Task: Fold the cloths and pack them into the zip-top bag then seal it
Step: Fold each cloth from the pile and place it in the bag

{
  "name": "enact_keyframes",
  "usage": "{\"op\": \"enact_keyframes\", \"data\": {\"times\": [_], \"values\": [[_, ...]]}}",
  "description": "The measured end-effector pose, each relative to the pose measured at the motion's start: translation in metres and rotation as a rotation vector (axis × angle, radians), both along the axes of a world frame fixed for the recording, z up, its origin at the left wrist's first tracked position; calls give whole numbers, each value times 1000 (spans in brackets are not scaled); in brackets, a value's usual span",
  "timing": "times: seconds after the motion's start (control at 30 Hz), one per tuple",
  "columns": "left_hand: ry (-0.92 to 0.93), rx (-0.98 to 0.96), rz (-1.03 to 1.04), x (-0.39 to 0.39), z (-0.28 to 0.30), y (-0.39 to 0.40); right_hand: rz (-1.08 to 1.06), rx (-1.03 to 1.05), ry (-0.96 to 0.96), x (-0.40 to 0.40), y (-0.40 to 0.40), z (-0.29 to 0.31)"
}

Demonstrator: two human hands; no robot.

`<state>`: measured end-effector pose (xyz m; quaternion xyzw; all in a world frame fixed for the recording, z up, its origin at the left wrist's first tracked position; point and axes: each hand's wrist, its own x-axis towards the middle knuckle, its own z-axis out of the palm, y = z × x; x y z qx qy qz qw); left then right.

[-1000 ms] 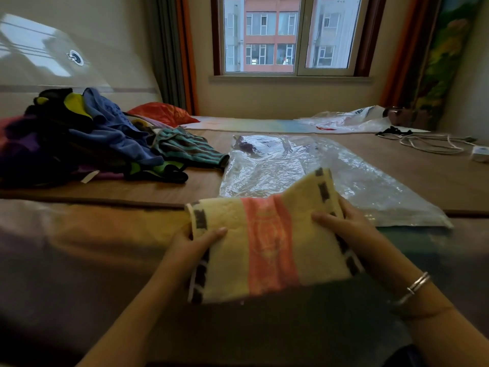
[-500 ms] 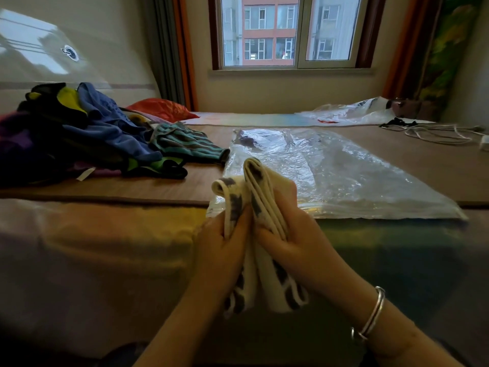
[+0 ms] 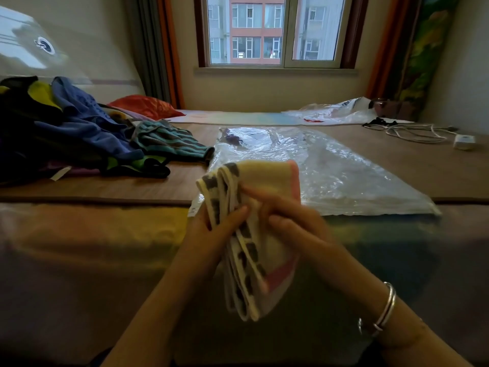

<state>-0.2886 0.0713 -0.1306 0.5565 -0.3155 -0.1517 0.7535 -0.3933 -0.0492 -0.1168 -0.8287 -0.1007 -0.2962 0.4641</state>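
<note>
A heap of unfolded cloths (image 3: 66, 131), blue, black, yellow-green and teal-striped, lay at the left on the wooden platform (image 3: 423, 165) beneath the window (image 3: 275, 30). Just right of the heap, a clear zip-top bag (image 3: 330, 170) lay flat on the platform, its near edge at the platform's front. In front of it, a person held a folded cream towel (image 3: 264, 178) with a pink stripe and dark checked border in the air: the left hand (image 3: 211, 231) gripped its layered edges with thumb and fingers curled round them, while the right hand (image 3: 296, 223), a silver bangle (image 3: 386, 305) on its wrist, pinched the cloth from the other side. A white cable (image 3: 412, 133) and adapter lay far right.
</note>
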Motion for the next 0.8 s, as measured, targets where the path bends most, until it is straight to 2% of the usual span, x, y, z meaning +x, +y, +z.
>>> {"op": "enact_keyframes", "data": {"times": [0.07, 0.13, 0.17, 0.23, 0.3, 0.4, 0.5, 0.57, 0.7, 0.77, 0.8], "values": [[173, -40, -9, 4, -1, 0, -201, 146, -155, 0, -18, 4], [245, -32, -27, 6, -5, 1, -395, 250, -147, -2, -41, 7], [279, -18, -40, 6, -7, 1, -362, 378, -51, -3, -49, 10], [274, 18, -71, 7, -8, 0, -110, 711, 198, -10, -56, 15], [237, 52, -57, 8, -8, -9, 107, 824, 386, -18, -51, 19], [172, 80, 52, 6, -8, -18, 60, 682, 386, -22, -54, 9], [100, -13, -32, 9, -12, -13, -86, 485, 319, -26, -64, 6], [-95, -4, -17, 14, -8, -9, -170, 311, 261, -31, -68, 6], [-610, 231, 122, 13, 11, -20, -228, -76, 217, -30, -70, 0], [-779, 349, 176, 9, 21, -30, -253, -128, 215, -27, -69, -3], [-805, 381, 186, 6, 26, -33, -271, -135, 199, -26, -69, -4]]}}
